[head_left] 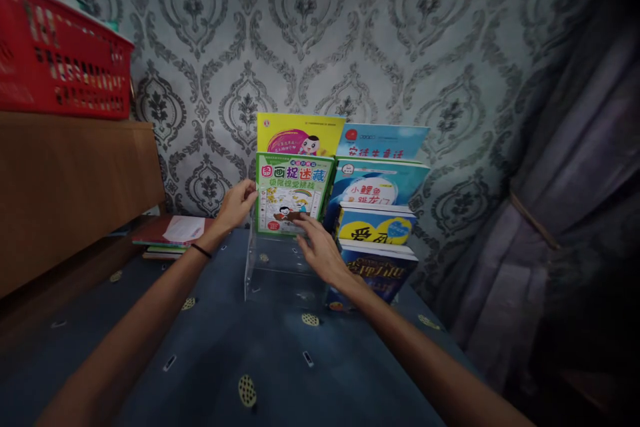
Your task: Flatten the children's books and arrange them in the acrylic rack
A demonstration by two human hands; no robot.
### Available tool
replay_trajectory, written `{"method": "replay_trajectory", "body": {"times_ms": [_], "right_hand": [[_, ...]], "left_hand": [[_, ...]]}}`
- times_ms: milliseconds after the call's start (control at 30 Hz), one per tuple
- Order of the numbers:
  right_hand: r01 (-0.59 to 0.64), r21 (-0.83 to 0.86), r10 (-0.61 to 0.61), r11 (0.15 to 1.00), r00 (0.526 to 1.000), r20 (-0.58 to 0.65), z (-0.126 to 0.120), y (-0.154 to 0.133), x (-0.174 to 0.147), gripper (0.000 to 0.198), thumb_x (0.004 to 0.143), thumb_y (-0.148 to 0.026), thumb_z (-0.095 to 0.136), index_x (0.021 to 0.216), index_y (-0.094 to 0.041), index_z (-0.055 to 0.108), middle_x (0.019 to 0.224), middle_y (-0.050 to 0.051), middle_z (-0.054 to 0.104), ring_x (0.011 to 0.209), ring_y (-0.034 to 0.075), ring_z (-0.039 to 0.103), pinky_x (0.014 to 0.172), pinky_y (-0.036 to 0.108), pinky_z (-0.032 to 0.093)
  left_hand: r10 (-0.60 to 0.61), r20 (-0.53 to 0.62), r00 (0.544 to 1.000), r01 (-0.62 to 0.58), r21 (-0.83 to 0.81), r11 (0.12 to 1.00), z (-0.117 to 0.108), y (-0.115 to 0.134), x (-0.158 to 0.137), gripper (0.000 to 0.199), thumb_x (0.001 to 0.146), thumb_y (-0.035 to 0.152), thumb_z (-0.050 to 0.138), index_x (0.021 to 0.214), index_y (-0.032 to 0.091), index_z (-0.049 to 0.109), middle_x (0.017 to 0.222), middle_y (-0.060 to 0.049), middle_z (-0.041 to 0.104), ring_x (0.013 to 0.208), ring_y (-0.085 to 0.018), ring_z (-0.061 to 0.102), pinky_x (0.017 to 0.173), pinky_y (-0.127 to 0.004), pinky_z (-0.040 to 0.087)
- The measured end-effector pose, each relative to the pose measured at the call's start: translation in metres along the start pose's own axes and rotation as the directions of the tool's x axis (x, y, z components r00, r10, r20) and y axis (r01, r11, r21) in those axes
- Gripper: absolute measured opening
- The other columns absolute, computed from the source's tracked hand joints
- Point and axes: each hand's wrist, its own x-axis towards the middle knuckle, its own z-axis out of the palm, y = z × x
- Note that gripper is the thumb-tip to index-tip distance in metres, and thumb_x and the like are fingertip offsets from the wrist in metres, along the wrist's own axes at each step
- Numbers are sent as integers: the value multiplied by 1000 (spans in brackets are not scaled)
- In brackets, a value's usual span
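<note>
A: Specify the position of the green book [294, 180].
B: Upright, cover forward, in the left column of the clear stand [249, 267], directly in front of the yellow book [295, 125].
A: State of left hand [237, 205]?
B: Fingers half curled at the book's left edge; whether they pinch it cannot be determined.
A: Right hand [323, 253]?
B: Partly open, fingers loosely extended, fingertips against the lower cover, not closed around it.
A: Surroundings?
B: Right column: stepped books, dark blue book [387, 270] foremost. Upper left: red basket [107, 60] on a wooden cabinet [75, 180].
</note>
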Motion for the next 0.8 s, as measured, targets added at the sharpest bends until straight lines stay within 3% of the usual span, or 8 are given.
{"method": "replay_trajectory", "body": {"times_ms": [467, 700, 800], "right_hand": [[-8, 37, 8, 999, 1000, 13, -8, -20, -9, 38, 96, -20, 46, 129, -19, 65, 147, 14, 57, 139, 26, 51, 116, 50, 43], [-15, 24, 14, 1000, 1000, 25, -9, -25, -12, 38, 94, -17, 47, 127, -18, 66, 146, 15, 57, 139, 26, 51, 116, 51, 43], [-20, 26, 20, 999, 999, 29, -9, -22, -14, 39, 93, -15, 48, 128, -19, 66, 147, 14, 57, 139, 26, 51, 116, 50, 42]], "left_hand": [[13, 37, 999, -14, 12, 1000, -11, 11, -13, 5, 85, 23, 51, 81, 21, 51, 78, 1, 59, 76, -17, 56, 72, -28, 44], [21, -5, 1000, -20, 71, 997, -12, 14, -22, 5, 85, 23, 51, 81, 22, 50, 82, -1, 59, 79, -18, 56, 73, -29, 44], [18, 14, 1000, -18, 18, 1000, -11, 13, -26, 7, 87, 25, 49, 82, 22, 48, 80, 0, 59, 77, -17, 56, 72, -28, 45]]}}
